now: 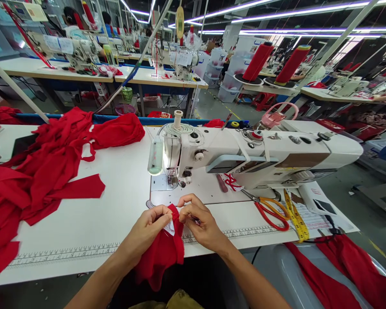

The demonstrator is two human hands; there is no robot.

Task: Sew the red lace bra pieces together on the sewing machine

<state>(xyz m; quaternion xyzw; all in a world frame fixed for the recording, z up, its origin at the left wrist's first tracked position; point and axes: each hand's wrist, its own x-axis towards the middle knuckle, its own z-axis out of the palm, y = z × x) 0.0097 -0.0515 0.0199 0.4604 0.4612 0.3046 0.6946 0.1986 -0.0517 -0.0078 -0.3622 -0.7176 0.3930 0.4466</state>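
Observation:
A piece of red fabric [162, 253] hangs over the table's front edge, its upper end between my two hands. My left hand [152, 225] pinches that end near a small white label [169, 227]. Close beside it, my right hand [199, 219] is closed, thumb and fingers together at the fabric's right edge; its fingertips are partly hidden. Just beyond my hands stands a white sewing machine [193, 159], with its lit needle area and presser foot [172, 180] apart from the fabric.
Piled red fabric pieces [61, 171] cover the table's left side. Scissors with orange and red handles [272, 212] and a yellow tape measure [296, 216] lie at right. More red cloth [357, 266] rests on a grey plastic surface. Thread cones [259, 62] stand behind the machine.

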